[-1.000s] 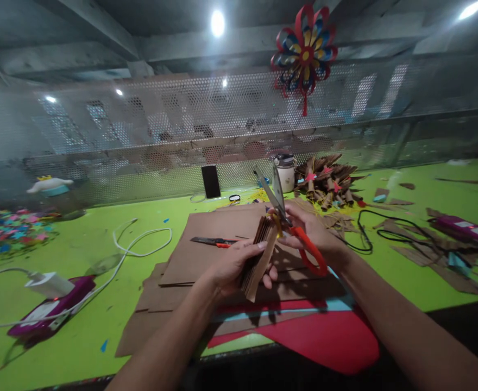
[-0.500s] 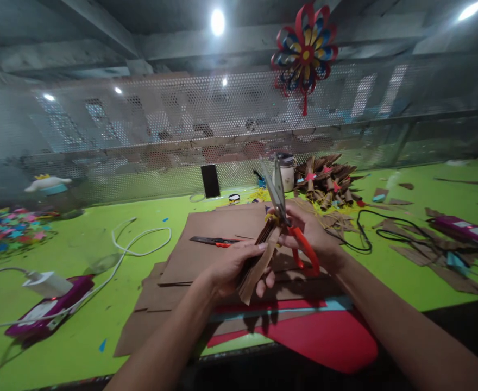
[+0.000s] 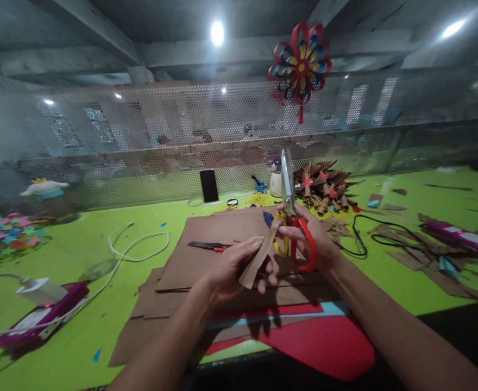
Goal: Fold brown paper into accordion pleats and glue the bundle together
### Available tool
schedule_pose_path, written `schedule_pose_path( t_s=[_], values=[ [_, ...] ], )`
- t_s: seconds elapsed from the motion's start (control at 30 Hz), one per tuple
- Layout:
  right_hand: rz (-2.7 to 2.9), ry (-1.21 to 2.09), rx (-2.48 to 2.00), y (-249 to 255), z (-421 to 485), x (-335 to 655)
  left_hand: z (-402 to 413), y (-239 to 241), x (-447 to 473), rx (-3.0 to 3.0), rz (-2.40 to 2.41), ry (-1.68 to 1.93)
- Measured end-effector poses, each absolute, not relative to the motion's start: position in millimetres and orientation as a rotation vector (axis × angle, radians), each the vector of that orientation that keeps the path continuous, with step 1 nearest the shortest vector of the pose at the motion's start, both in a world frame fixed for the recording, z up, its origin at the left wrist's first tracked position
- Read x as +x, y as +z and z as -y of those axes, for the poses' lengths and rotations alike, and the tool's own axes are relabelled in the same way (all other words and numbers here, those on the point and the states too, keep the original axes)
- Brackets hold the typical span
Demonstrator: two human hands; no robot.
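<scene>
My left hand (image 3: 231, 267) is closed around a narrow folded bundle of brown paper (image 3: 258, 262), which slants down between thumb and fingers. Scissors (image 3: 287, 182) with red-orange handles rest in my right hand (image 3: 319, 240), their blades pointing upward and close together. Fingers of that hand also touch the bundle's upper end. A yellow loop or strip (image 3: 281, 247) shows between the bundle and the scissors; what it is I cannot tell. Below both hands lie stacked brown paper sheets (image 3: 177, 271). A utility knife (image 3: 208, 246) lies on them, left of the bundle.
Red paper (image 3: 324, 345) lies at the green table's front edge. Folded brown pieces (image 3: 326, 187) are heaped behind my right hand, near a white jar (image 3: 276, 182). A white cable (image 3: 139, 255) and power strip (image 3: 39, 320) are left; another purple device (image 3: 459, 234) and paper scraps lie right.
The scissor blades have come closer together and turned more upright. The paper bundle has turned, showing a flat face instead of its layered edges. The view has shifted slightly.
</scene>
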State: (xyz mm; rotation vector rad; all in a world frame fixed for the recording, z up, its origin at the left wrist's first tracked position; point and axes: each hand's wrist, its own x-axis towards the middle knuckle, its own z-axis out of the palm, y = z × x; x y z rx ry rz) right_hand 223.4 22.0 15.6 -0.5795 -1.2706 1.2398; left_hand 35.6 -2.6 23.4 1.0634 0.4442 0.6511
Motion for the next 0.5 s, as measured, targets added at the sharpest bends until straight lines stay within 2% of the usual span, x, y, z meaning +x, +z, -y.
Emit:
schedule_pose_path(
  t_s=[0.5],
  values=[
    [1.445,1.113,-0.669,12.2,-26.1,224.0,-1.0,25.7,29.2,1.138,-0.666,0.675]
  ],
)
